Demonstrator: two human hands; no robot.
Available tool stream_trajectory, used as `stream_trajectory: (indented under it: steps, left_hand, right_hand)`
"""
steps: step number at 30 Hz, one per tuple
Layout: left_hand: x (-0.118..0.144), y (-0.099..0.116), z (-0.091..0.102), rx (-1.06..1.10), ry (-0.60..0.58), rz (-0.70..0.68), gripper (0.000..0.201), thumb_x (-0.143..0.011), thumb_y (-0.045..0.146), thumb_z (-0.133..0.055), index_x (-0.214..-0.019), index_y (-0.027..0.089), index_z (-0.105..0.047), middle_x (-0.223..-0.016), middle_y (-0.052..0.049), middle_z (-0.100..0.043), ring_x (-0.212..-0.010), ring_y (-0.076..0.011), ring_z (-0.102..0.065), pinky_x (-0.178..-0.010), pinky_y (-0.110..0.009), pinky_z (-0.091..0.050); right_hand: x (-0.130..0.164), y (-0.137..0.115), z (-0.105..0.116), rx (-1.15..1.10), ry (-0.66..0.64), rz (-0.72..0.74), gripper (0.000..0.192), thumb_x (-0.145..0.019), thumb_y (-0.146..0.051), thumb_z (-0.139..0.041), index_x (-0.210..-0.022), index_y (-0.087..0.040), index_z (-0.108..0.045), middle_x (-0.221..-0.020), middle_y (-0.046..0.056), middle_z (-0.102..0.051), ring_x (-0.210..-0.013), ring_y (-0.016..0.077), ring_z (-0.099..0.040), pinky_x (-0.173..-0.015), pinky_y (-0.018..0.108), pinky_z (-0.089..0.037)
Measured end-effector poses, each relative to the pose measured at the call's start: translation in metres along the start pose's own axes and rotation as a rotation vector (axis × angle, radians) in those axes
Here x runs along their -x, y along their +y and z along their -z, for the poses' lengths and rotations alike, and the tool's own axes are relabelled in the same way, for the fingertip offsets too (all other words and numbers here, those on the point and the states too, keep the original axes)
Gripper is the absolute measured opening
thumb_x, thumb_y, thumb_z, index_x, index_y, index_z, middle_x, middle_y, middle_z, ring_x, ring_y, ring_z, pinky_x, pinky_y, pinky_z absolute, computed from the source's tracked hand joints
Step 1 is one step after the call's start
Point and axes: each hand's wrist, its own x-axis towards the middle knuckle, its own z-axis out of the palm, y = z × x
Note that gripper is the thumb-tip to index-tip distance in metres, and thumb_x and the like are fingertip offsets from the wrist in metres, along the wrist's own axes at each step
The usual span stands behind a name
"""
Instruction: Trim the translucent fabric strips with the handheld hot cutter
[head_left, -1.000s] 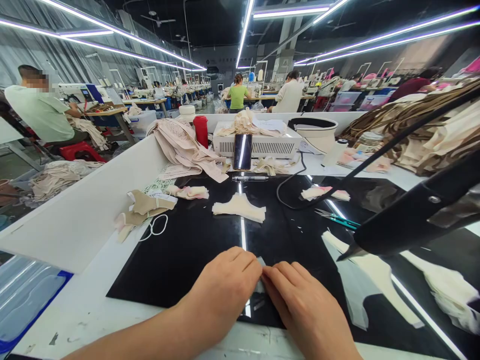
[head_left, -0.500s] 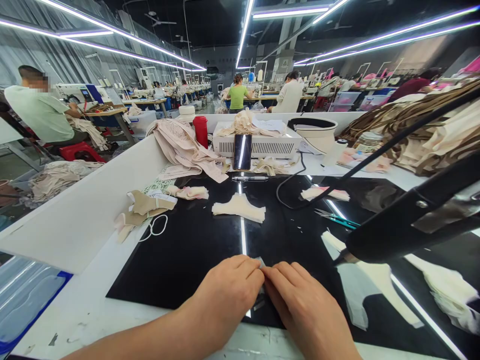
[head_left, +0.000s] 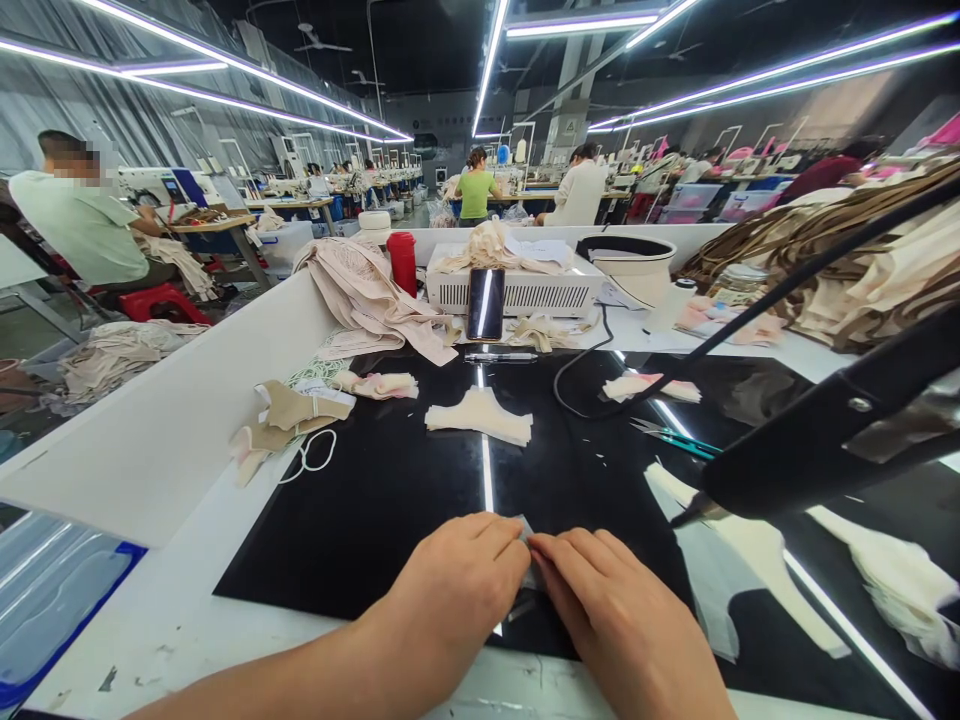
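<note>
My left hand and my right hand meet fingertip to fingertip low over the black board. Between them they pinch a small sheer greyish piece of fabric, mostly hidden under the fingers. Just ahead of the hands lies a cream cut fabric piece, apparently a stack. To the right, a black pen-like tool with a pointed metal tip hangs over a cream fabric piece and a sheer grey one.
Teal-handled scissors lie behind the tool tip, and more cream pieces sit far right. A black cable loops across the board. A phone leans on a white vented box. White panels edge the table; several people work beyond.
My right hand has shifted very slightly to the right, its fingertips still at the sheer fabric. The black tool sits a little further right. My left hand has hardly moved.
</note>
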Motion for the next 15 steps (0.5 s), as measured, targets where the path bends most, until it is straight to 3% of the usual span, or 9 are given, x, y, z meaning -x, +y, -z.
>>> stream_trajectory:
  steps: [10,15]
  left_hand:
    - [-0.0037,0.0034,0.0101,-0.028,-0.068,0.009,0.023,-0.097,0.003,-0.053,-0.111,0.012,-0.068,-0.133,-0.016,-0.077,-0.125,-0.0296,-0.074,-0.108,-0.04,-0.061]
    - [-0.0019,0.0036,0.0081,-0.066,-0.007,-0.03,0.021,-0.1,0.008,-0.053,-0.115,0.012,-0.068,-0.135,-0.015,-0.077,-0.123,-0.0273,-0.075,-0.105,-0.037,-0.062]
  right_hand:
    - [0.0001,-0.0005,0.0003,0.025,0.009,-0.004,0.051,-0.118,-0.023,-0.031,-0.089,-0.02,-0.072,-0.068,0.001,-0.066,-0.059,0.0174,-0.06,-0.06,0.033,-0.043]
    - [0.0005,-0.0014,0.0008,0.023,-0.023,-0.004,0.051,-0.118,-0.022,-0.031,-0.089,-0.021,-0.072,-0.068,0.001,-0.065,-0.059,0.0174,-0.06,-0.059,0.034,-0.044]
